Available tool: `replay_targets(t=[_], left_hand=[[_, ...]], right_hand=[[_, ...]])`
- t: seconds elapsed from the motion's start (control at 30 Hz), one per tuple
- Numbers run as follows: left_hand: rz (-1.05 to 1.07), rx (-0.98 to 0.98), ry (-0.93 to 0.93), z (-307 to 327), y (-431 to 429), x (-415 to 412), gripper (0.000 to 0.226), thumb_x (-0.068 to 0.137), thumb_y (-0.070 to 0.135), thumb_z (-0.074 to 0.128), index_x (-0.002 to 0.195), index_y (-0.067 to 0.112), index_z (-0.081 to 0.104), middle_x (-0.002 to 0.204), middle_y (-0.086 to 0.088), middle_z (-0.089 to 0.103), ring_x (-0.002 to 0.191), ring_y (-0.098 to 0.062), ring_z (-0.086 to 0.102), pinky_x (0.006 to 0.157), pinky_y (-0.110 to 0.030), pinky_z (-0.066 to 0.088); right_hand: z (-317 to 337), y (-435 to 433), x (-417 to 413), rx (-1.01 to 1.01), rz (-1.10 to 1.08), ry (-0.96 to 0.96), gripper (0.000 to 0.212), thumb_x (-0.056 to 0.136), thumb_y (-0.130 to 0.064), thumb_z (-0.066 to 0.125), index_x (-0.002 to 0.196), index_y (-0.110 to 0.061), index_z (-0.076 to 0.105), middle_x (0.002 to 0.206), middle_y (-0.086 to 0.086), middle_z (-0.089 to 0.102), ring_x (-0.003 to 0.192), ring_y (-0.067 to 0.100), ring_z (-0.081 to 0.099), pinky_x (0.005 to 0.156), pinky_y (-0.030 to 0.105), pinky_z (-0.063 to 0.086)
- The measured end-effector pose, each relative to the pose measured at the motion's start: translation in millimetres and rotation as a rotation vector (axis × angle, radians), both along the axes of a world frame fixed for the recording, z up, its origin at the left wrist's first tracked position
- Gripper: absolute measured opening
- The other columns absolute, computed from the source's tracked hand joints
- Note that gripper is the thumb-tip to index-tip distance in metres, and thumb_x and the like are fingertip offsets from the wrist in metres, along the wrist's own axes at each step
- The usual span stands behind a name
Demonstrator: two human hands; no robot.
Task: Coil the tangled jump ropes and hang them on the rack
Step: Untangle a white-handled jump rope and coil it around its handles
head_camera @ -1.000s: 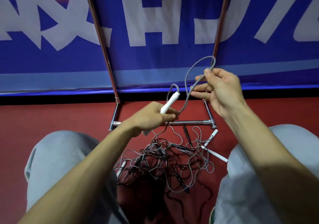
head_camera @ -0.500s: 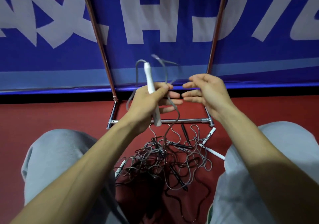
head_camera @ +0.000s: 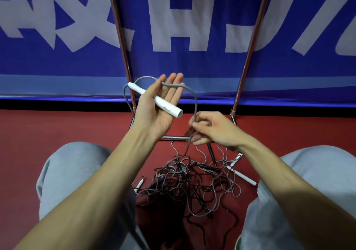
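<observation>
Handle smooth plastic; rope matt; rack tubes shiny metal; floor matt.

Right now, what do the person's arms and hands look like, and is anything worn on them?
The left forearm and right forearm are bare, no sleeve in view. The left hand and right hand wear no glove; no watch, band or ring shows. Light grey trousers cover both knees.

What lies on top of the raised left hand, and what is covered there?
A white handle lies across the left hand, pinned to the palm by the thumb. The grey rope drapes over the fingers. The handle's middle is hidden under the thumb.
</observation>
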State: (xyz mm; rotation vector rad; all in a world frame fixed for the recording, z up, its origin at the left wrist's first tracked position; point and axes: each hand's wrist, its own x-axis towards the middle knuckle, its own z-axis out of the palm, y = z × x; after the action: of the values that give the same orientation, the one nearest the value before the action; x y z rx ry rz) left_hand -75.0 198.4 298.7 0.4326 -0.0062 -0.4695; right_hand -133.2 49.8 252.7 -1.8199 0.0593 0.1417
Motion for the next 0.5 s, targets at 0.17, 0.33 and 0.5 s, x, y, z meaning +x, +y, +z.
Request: replay_targets(t=[0.17,0.33,0.5], left_hand=[[0.075,0.525,-0.153,-12,-4,8,0.010,0.098,0.012,0.049,0.098,0.006,0.058,0.095,-0.012,0.071,0.078,-0.025,0.073,0.073,-0.033,0.059],[-0.078,0.965,-0.410,-26,-16,-1,0.022,0.100,0.021,0.048,0.095,0.009,0.066,0.095,-0.011,0.073,0.080,-0.020,0.071,0.078,-0.035,0.056],[-0.352,1.154,-0.755,-37,-24,-14,0.018,0.097,0.014,0.055,0.095,0.008,0.072,0.099,-0.012,0.074,0.089,-0.019,0.069,0.093,-0.041,0.051]], right_hand=[[24,-13,-8,0.227,-0.217,-0.183,0.013,0.097,-0.004,0.048,0.088,-0.006,0.057,0.071,0.011,0.068,0.060,0.025,0.071,0.057,0.031,0.060],[45,-23,-18,0.463,-0.305,-0.317,0.011,0.097,-0.006,0.045,0.090,-0.005,0.054,0.064,0.006,0.068,0.055,0.022,0.069,0.049,0.027,0.056],[54,-33,-20,0.697,-0.433,-0.423,0.010,0.097,-0.005,0.045,0.089,-0.006,0.052,0.063,0.005,0.067,0.058,0.021,0.070,0.050,0.026,0.055]])
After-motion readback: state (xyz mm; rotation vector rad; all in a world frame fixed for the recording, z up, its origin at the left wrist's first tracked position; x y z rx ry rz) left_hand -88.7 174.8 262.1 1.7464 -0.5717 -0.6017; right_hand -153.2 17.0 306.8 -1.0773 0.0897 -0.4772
